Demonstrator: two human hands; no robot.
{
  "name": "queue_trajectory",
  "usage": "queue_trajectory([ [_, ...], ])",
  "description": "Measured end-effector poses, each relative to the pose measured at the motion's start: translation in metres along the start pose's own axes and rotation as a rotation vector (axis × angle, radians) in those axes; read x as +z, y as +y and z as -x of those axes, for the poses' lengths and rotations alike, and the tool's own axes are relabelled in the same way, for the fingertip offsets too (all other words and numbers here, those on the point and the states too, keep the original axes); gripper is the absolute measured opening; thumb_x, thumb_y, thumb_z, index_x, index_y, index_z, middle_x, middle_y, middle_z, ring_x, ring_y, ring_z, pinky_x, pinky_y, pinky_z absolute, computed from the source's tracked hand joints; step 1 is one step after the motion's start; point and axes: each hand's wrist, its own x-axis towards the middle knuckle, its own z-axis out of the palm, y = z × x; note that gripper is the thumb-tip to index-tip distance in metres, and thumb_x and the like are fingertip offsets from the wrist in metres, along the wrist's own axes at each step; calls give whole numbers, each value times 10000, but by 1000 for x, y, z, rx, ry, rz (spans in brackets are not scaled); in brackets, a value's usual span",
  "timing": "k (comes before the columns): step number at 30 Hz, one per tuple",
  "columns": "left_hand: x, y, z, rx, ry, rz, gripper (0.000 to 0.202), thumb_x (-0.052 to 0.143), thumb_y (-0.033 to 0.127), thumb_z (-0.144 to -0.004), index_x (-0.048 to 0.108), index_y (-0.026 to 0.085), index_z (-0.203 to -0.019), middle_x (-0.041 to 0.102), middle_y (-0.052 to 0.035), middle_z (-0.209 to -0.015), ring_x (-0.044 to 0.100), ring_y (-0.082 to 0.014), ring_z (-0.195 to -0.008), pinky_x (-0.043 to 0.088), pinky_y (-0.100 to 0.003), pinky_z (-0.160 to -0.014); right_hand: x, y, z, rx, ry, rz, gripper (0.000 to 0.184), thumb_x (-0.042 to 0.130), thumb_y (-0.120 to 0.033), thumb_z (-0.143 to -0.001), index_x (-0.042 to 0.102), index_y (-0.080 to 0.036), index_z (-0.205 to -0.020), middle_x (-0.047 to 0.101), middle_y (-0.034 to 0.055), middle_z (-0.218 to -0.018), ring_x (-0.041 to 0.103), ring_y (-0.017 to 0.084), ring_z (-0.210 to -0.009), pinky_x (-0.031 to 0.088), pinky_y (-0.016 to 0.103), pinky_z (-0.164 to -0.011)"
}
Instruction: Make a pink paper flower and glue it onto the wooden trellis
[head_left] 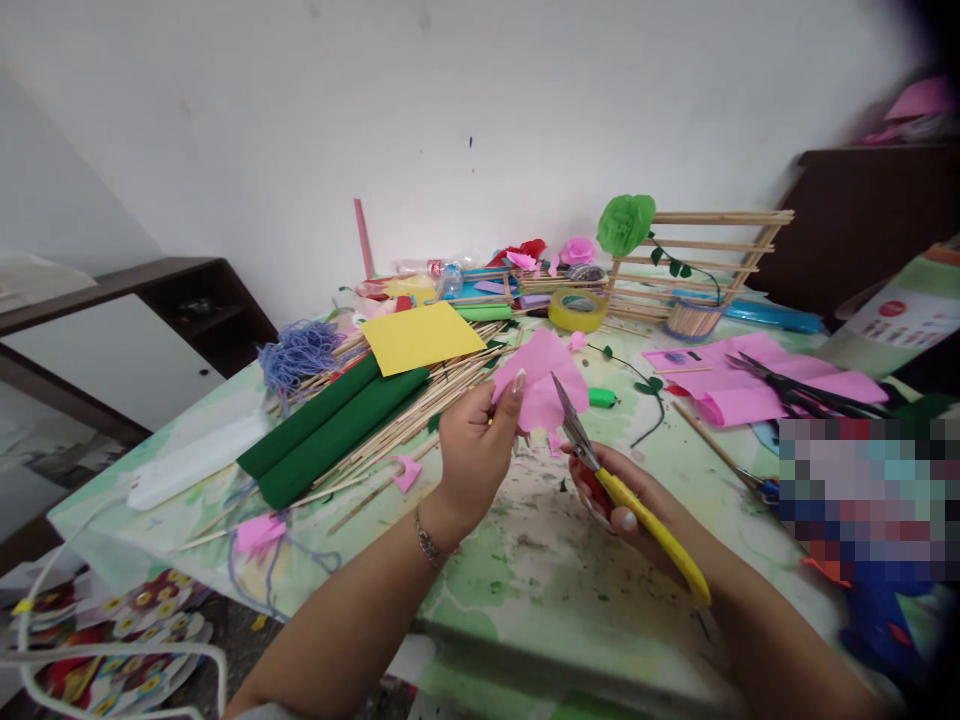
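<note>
Between the thumb and fingers of my left hand is a piece of pink crepe paper with a rounded, wavy edge. My right hand grips a pair of scissors with yellow and red handles. The blades point up and to the left, and their tips overlap the paper's right side. Whether the blades are cutting into it I cannot tell. Small pink paper scraps lie on the table left of my left hand, and a pink piece rests near the front left edge.
Dark green crepe rolls, thin wooden sticks, a yellow sheet and purple yarn lie at left. Behind are yellow tape and a stick rack with a green paper flower. Black scissors rest on pink paper at right.
</note>
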Motion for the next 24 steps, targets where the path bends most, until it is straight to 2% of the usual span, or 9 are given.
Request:
queue_trajectory([
  [6,0,-2,0,-31,-7,20,450,553,433,-914,444,198,-546,462,49,-462,420,-82,-440,339,-226,-466,1,0,-2,12,24,-2,631,629,-630,-781,499,-228,-1249,455,9,-812,423,153,-686,396,257,-606],
  [16,0,-2,-2,-92,2,83,452,571,468,-893,472,193,-548,462,45,-458,421,-84,-444,344,-221,-462,3,-10,-8,50,82,-61,629,706,-634,-700,550,-200,-1129,403,-35,-710,335,99,-552,329,235,-492],
  [24,0,-4,-4,-111,-10,84,455,578,465,-889,469,191,-544,462,48,-451,429,-81,-441,344,-219,-464,1,-19,-8,108,185,62,631,796,-592,-586,594,-196,-1034,456,-30,-677,424,109,-560,399,240,-500],
])
